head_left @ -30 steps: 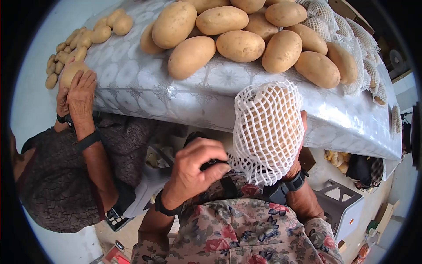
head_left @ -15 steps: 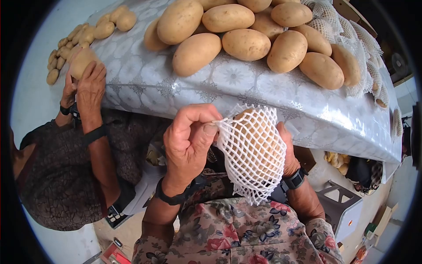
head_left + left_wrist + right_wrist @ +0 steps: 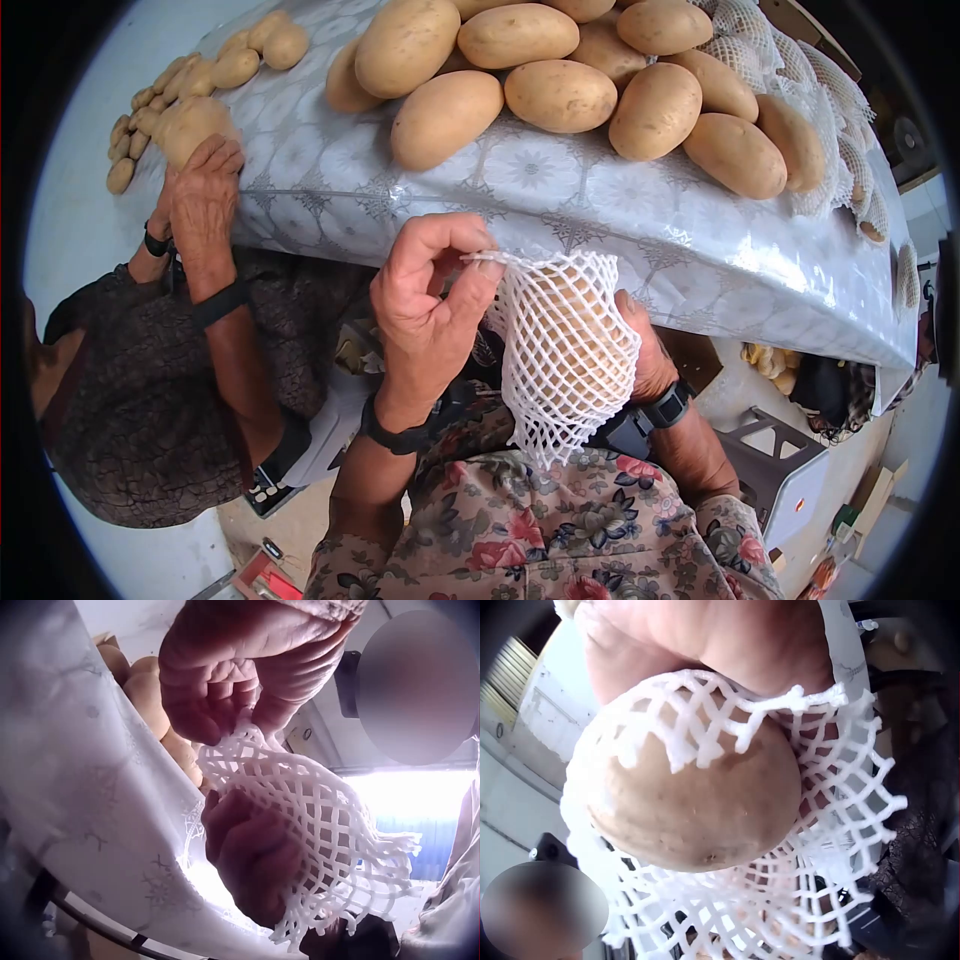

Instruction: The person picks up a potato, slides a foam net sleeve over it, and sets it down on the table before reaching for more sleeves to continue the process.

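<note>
A white foam net (image 3: 560, 340) surrounds a large potato (image 3: 697, 802), whose end shows bare through the net's opening in the right wrist view. My left hand (image 3: 430, 310) pinches the gathered upper left end of the net between thumb and fingers. On the other side, my right hand (image 3: 645, 350) grips the netted potato from the right, its fingers partly hidden behind it. The left wrist view shows the left hand (image 3: 255, 675) above the net (image 3: 300, 802), with the right hand (image 3: 251, 855) against its far side.
Loose potatoes (image 3: 555, 95) lie along the edge of a table with a silvery patterned cloth (image 3: 330, 220). Netted potatoes (image 3: 850, 160) are piled at the right. At the left another person (image 3: 170, 390) holds a large potato (image 3: 197, 130) near smaller ones. A grey stool (image 3: 775, 480) stands below right.
My left hand has come up and taken hold of the net's end, pulling it left. The netted potato has moved lower and left with my right hand. The other person's potato has shifted slightly right.
</note>
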Demonstrator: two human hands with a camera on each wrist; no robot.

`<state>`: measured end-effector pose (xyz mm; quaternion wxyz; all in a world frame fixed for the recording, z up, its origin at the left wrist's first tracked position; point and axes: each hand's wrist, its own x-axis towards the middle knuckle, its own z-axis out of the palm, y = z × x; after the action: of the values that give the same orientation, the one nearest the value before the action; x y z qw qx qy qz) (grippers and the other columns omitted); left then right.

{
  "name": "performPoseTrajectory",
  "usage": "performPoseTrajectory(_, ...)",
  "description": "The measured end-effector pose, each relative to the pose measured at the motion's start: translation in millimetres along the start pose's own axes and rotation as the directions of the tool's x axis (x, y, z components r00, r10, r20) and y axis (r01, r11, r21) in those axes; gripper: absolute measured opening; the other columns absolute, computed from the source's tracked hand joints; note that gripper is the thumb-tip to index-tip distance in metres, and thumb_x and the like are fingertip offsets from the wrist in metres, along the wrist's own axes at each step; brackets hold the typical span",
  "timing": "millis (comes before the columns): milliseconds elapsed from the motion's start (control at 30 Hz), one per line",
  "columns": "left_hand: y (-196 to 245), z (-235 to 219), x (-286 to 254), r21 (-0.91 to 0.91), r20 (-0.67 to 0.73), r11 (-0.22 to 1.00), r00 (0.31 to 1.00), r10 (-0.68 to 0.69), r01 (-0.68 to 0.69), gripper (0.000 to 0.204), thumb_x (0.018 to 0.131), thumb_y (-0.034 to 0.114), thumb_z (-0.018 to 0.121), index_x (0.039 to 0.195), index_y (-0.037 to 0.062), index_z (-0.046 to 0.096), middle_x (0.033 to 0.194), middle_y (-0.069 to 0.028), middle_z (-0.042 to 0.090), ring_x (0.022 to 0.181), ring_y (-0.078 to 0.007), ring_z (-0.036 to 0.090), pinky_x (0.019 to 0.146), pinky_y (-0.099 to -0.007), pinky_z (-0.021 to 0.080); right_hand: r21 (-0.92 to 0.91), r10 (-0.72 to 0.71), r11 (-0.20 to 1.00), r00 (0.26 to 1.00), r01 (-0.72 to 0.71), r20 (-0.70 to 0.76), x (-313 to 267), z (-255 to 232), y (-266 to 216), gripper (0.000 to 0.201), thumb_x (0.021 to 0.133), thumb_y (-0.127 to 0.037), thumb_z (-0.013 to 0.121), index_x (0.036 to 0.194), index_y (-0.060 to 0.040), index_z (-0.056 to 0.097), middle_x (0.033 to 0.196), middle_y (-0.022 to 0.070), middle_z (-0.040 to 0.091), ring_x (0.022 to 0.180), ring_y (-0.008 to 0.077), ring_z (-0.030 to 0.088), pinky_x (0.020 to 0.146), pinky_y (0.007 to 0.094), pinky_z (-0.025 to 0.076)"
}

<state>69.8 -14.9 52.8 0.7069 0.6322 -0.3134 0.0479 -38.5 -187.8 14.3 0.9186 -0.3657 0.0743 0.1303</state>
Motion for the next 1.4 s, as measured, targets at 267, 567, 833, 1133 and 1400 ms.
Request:
performPoseTrajectory(267,-24,-11,-23,-0.037,-0.231,0.967,0.939,-0.254,0.253,0.019,0.09,0.008,0.052,0.107,0.0,0.053,0.099,-0.0047,0.057,0.087,-0.009,0.052,0.076,-0.0226,0.043,-0.131,-0.173,0.979,0.978,0.157,-0.119,-7,-6,1,0.044,0.09,-0.041,0.052,0.115,-0.0048,0.05,0.111,0.0081,0.059,0.095,0.016,0.06,0.081,0.031,0.051)
performPoseTrajectory(567,2,19,-49,-0.178,0.224,0.916,0.921,-0.319,0.36,0.096,0.069,0.048,0.076,0.133,-0.0059,0.028,0.124,-0.015,0.046,0.114,-0.022,0.047,0.095,-0.0326,0.04,-0.443,-0.413,0.828,0.908,0.344,-0.065,8,47,-11,0.059,0.09,-0.037,0.051,0.13,0.0014,0.033,0.116,0.0098,0.051,0.105,0.0144,0.049,0.091,0.0295,0.04)
performPoseTrajectory(833,9,17,-27,-0.555,0.301,0.598,0.81,-0.504,0.578,0.099,0.062,0.052,0.078,0.134,0.0015,0.032,0.126,-0.0117,0.047,0.114,-0.0214,0.049,0.098,-0.0368,0.04,-0.472,-0.496,0.729,0.858,0.496,0.135,20,60,-30,0.065,0.091,-0.034,0.049,0.136,0.005,0.022,0.13,0.0168,0.04,0.123,0.0224,0.037,0.104,0.0345,0.028)
performPoseTrajectory(1133,7,-9,-27,-0.729,0.236,0.437,0.792,-0.563,0.527,0.093,0.071,0.07,0.057,0.135,0.0058,0.035,0.131,-0.011,0.047,0.117,-0.0252,0.049,0.097,-0.0422,0.043,-0.401,-0.307,0.876,0.951,0.27,-0.03,15,40,-11,0.042,0.092,-0.032,0.052,0.118,0.0012,0.047,0.104,0.0036,0.056,0.094,0.0076,0.052,0.083,0.0244,0.043)
performPoseTrajectory(1400,6,-5,-34,-0.742,0.156,0.487,0.825,-0.543,0.461,0.085,0.075,0.065,0.057,0.134,0.0061,0.037,0.129,-0.0107,0.049,0.114,-0.0251,0.051,0.095,-0.0424,0.045,-0.427,-0.356,0.85,0.934,0.31,-0.031,0,46,-19,0.019,0.087,-0.02,0.063,0.092,-0.0027,0.055,0.078,-0.0025,0.055,0.068,0.0037,0.049,0.063,0.0187,0.042)
